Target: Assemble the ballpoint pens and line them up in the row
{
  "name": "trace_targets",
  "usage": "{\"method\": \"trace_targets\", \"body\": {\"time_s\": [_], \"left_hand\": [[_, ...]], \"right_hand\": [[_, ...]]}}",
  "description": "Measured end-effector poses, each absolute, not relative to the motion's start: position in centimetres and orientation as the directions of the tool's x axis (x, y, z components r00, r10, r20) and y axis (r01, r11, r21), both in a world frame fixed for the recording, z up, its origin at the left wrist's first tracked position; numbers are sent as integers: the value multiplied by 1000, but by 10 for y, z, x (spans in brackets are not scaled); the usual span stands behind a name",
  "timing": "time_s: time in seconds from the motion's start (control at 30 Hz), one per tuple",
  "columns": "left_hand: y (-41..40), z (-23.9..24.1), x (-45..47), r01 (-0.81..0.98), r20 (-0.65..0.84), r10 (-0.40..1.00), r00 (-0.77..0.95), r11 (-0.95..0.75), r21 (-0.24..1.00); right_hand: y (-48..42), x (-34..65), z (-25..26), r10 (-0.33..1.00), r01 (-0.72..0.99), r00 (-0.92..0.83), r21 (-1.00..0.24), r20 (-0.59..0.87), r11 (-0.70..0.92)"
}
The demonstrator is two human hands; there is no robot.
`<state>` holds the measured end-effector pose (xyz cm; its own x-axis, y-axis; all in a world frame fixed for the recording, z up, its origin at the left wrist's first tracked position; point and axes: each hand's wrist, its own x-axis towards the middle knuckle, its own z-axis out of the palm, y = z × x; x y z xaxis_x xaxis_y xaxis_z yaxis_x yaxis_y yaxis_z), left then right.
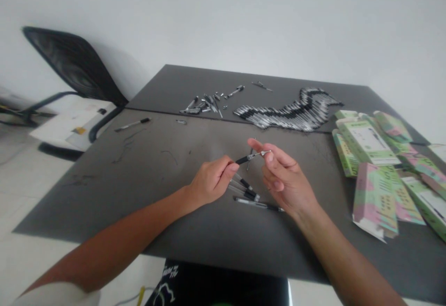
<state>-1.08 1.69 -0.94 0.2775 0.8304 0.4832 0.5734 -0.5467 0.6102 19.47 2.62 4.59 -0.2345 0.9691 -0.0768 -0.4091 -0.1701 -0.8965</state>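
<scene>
My left hand (pixel 213 179) is closed around the barrel of a pen (pixel 243 159), whose black grip sticks out past the thumb toward the right. At the pen's far end, thumb and finger of my right hand (pixel 287 174) pinch a small pale, shiny pen tip (pixel 265 152); whether it is joined to the barrel I cannot tell. Below the hands, several clear pens with black grips (pixel 249 193) lie on the dark table (pixel 167 213), partly covered by my left hand. Another pen (pixel 258 203) lies nearest me, its right end by my right wrist.
A long curved row of pens (pixel 285 116) lies across the table's back part. Left of it is a loose heap of pen parts (pixel 205 104). Green and pink cardboard boxes (pixel 374 199) pile up at the right. A black chair (pixel 75 60) stands at the left, one lone pen (pixel 132 124) nearby.
</scene>
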Motion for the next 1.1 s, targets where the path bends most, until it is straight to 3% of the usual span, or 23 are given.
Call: {"method": "trace_targets", "body": {"time_s": [0.73,1.1], "left_hand": [[17,-8,-11,537,544,781,307,-614,579],[17,-10,-10,499,497,809,314,-586,638]], "right_hand": [[27,199,30,963,-284,-268,-954,-15,-94],[28,196,26,987,-159,-161,-987,4,-22]]}}
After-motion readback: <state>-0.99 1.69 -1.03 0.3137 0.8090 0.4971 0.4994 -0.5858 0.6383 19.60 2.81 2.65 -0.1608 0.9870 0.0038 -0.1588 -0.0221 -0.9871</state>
